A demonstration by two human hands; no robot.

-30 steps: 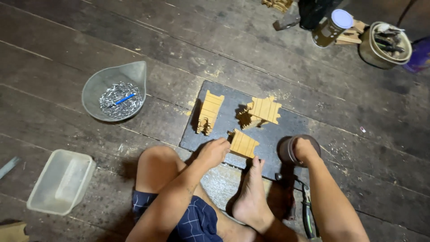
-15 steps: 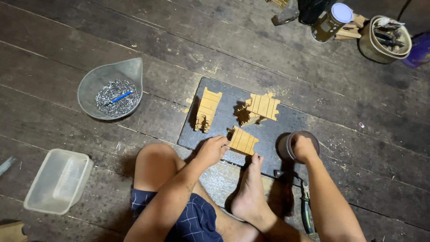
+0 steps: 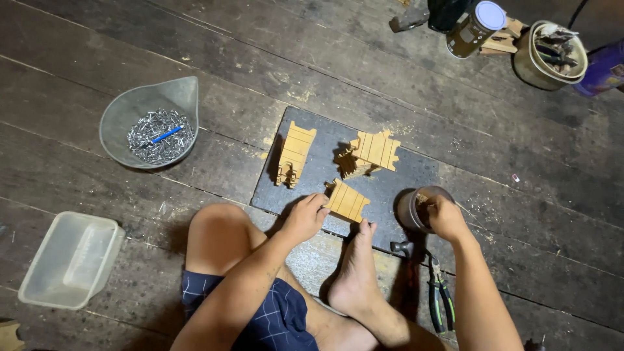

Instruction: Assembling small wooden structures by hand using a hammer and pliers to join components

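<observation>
1. Resting on the near edge of a dark board (image 3: 396, 185), a small slatted wooden panel (image 3: 346, 200) lies flat, its near corner just beside the toes of a bare foot (image 3: 356, 273).
2. The left hand (image 3: 304, 218) touches the panel's left end — its grip is half curled, fingers bent onto the wood; whether it pinches the piece or only steadies it, I cannot tell.
3. The right hand (image 3: 446, 218) sits at the rim of a small round brown cup (image 3: 416, 208) on the board's right part, fingertips dipped at the opening; the grip is closed loosely, and what it has inside cannot be made out.
4. Further back on the board stand two more slatted wooden assemblies — a tall narrow one (image 3: 294, 155) to the left and a wider one (image 3: 370, 153) in the middle, well apart from both hands.
5. Near the right forearm, a hammer (image 3: 404, 250) and green-handled pliers (image 3: 441, 296) lie on the plank floor (image 3: 97, 39).
6. To the left sits a grey scoop-shaped tray (image 3: 151, 104) of metal nails with a blue stick in it, and nearer, an empty clear plastic tub (image 3: 70, 259).
</observation>
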